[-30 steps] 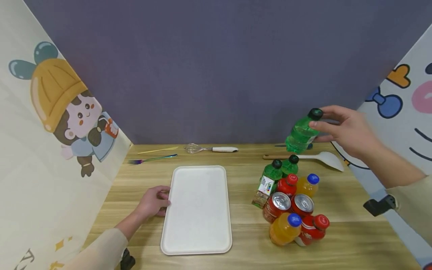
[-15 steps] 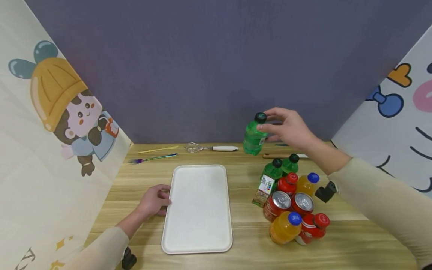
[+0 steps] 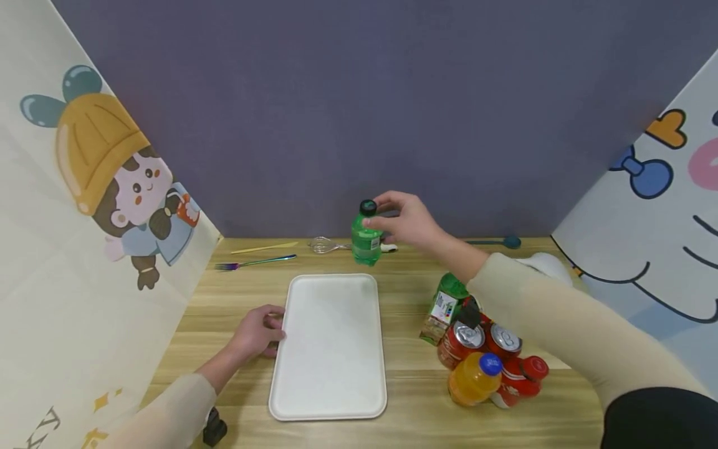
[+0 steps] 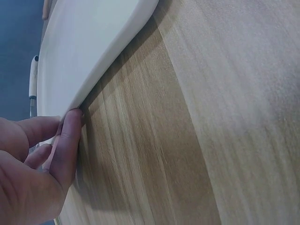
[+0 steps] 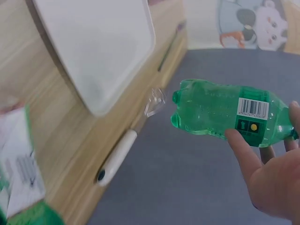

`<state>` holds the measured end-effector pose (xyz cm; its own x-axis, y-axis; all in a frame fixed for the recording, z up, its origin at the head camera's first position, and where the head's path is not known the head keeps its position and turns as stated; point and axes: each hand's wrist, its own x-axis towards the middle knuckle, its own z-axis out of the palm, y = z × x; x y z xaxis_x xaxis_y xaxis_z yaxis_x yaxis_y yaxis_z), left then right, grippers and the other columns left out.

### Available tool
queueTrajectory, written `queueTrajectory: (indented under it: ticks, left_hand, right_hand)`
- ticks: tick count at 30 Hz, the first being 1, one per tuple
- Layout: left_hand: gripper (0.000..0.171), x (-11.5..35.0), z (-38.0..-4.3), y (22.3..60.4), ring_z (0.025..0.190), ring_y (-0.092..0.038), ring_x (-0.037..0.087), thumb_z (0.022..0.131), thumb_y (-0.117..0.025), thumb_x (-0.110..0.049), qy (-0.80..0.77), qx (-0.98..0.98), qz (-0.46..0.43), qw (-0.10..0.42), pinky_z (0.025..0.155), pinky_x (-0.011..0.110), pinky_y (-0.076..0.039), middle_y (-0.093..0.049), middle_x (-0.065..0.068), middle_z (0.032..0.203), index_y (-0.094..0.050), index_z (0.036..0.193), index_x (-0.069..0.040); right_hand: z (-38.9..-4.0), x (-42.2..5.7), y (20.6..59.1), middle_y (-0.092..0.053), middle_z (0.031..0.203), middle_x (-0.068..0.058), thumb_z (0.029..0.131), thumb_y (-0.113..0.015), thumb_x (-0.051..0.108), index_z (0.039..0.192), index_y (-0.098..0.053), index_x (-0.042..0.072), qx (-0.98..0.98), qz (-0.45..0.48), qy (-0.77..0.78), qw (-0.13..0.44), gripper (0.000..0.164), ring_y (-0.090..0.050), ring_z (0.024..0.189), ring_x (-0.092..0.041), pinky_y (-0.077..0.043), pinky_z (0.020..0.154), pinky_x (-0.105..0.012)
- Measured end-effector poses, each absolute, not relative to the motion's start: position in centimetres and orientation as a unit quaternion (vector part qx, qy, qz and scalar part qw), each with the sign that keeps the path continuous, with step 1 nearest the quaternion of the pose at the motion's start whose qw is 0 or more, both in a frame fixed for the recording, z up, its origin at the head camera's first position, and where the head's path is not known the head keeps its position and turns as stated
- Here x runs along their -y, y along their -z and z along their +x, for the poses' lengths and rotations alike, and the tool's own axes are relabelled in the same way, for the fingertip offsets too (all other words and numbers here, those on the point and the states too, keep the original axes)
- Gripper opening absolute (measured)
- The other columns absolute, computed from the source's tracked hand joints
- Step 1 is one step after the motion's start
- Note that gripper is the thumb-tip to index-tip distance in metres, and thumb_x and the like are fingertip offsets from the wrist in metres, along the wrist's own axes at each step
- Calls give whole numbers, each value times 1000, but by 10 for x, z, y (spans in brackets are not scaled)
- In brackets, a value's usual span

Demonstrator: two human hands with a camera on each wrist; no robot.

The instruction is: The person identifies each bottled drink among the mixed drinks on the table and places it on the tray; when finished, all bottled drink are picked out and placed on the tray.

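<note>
In the head view my right hand (image 3: pixel 411 219) holds a green soda bottle (image 3: pixel 366 240) near its black cap, upright above the table behind the tray. Green liquid and a barcode label on the bottle (image 5: pixel 225 112) show in the right wrist view. At the left edge of the white tray (image 3: pixel 328 346), my left hand (image 3: pixel 258 333) pinches the rim; in the left wrist view its fingertips meet at the edge of the tray (image 4: pixel 89 56). Nothing lies on the tray. My right forearm covers part of the drink group.
To the right stand a juice carton (image 3: pixel 439 318), a green bottle (image 3: pixel 450 287), red cans (image 3: pixel 461 340), an orange juice bottle (image 3: pixel 473 380) and a red bottle (image 3: pixel 518 380). Along the back lie a whisk (image 3: pixel 325 246), a fork (image 3: pixel 255 262) and a yellow knife (image 3: pixel 263 248).
My right hand has carried the green soda bottle leftward, from above the drink group to behind the tray. My left hand has stayed at the tray's edge.
</note>
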<state>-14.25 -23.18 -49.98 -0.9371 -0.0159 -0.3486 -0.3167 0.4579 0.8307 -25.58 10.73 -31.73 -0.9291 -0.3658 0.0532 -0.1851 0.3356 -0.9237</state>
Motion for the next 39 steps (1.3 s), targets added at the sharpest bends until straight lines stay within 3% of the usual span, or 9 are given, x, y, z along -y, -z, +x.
queueTrajectory:
  ticks: [5,15,21,39]
  left_hand:
    - [60,231,-144,499,79,-66,25,86,-69,12,-519,-835,-99,150,59,41,-65,-60,19,104,-53,142,1]
    - [58,229,-145,496,77,-64,24,86,-68,13,-526,-832,-95,150,57,43,-65,-59,17,100,-51,141,3]
    - [58,229,-143,492,80,-64,25,87,-67,13,-522,-832,-102,156,58,43,-65,-58,19,102,-50,142,3]
    - [58,228,-144,497,82,-65,25,89,-67,11,-523,-829,-115,161,61,43,-66,-59,18,104,-51,143,-1]
  right_hand:
    - [-259,-75,332,-64,123,-7,91,-80,25,118,-66,15,-809,-165,557,87,32,-70,103,-27,-66,77,-47]
    - [-258,-19,370,-67,120,-4,89,-82,25,117,-68,16,-812,-145,557,92,32,-68,109,-24,-66,76,-38]
    - [-259,9,393,-69,117,0,87,-83,25,115,-69,16,-815,-136,558,77,32,-66,111,-22,-62,85,-35]
    - [-252,33,427,-71,115,2,85,-85,27,113,-71,16,-829,-122,543,54,34,-65,116,-25,-58,93,-35]
